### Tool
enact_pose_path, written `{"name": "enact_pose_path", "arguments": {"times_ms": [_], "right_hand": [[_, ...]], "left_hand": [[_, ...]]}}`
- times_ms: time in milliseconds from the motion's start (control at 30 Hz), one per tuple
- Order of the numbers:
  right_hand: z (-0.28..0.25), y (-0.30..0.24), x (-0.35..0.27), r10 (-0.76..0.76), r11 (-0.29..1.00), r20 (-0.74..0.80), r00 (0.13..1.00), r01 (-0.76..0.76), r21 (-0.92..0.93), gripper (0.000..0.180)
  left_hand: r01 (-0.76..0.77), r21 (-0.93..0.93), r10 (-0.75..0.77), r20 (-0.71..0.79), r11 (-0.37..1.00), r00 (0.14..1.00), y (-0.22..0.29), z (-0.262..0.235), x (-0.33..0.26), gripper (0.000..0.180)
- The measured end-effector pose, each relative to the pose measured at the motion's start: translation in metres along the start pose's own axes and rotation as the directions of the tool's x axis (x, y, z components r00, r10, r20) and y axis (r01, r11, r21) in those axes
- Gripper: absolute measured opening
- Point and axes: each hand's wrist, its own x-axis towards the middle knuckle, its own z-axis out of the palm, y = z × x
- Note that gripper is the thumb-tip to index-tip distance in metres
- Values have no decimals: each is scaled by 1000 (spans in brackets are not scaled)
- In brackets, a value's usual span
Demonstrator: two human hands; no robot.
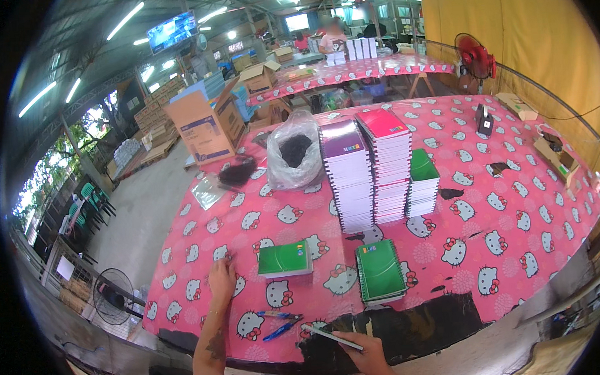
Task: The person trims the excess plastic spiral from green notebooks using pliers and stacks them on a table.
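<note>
My left hand (222,279) rests on the pink patterned tablecloth, left of a green notebook stack (281,259). Its fingers are drawn together around something too small to make out. Near the front edge, my right hand (367,356) grips a thin, flat, pale slab with a dark edge (333,337), seen almost edge-on. Blue-handled pliers (282,327) lie on the cloth between my hands. Beyond my right hand sits another stack of green spiral notebooks (379,270). Tall piles of purple-covered notebooks (347,176), red-covered notebooks (392,164) and green-covered notebooks (423,183) stand farther back.
A clear plastic bag (292,151) with dark contents stands left of the tall piles. Behind it is an open cardboard box (209,128). A black device (484,120) sits at the far right. The cloth is torn over a dark surface (410,322) in front. A person (333,42) stands at another table.
</note>
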Motion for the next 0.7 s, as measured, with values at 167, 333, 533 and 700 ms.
{"name": "enact_pose_path", "arguments": {"times_ms": [167,333,533,700], "right_hand": [[-1,-4,-1,161,982,34,986,-164,98,29],[0,8,-4,181,979,68,981,-186,83,32],[16,21,-3,176,974,34,984,-179,137,30],[16,14,-4,263,961,-10,965,-262,90,27]], "left_hand": [[20,-39,-21,-21,999,1000,6,0,0,20],[-48,-68,45,-45,997,998,6,-3,-1,23],[-51,24,54,-158,998,986,8,-18,-3,19],[45,-21,-45,6,999,999,-3,-11,76,17]]}}
